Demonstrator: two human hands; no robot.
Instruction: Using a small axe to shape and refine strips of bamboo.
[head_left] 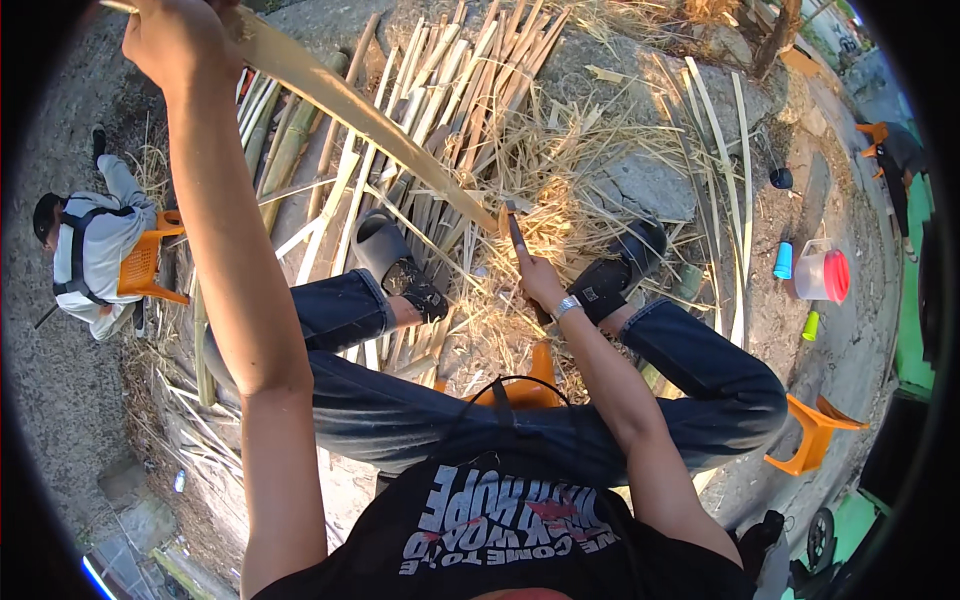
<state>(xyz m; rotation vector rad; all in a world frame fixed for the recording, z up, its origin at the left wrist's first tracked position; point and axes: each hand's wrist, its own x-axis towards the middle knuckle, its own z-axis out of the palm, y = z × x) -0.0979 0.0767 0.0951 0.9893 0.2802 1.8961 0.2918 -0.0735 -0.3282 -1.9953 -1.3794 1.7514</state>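
My left hand (185, 45) is raised high at the upper left, its fingers closed round one end of a long, pale bamboo strip (365, 118). The strip slopes down to the right and ends between my feet. There my right hand (541, 284) grips a knife (515, 230), forefinger stretched along it, with the dark blade against the strip's lower end. The knife's handle is mostly hidden in my palm. Curled shavings (560, 200) lie thick on the ground around the blade.
Split bamboo strips (430, 90) lie piled ahead, with more at right (745, 190). A flat stone (640, 185) is beyond my right foot. A blue cup (783, 260), a red-lidded pitcher (822, 275) and an orange stool (812, 432) stand right. Another person (95, 245) sits at left.
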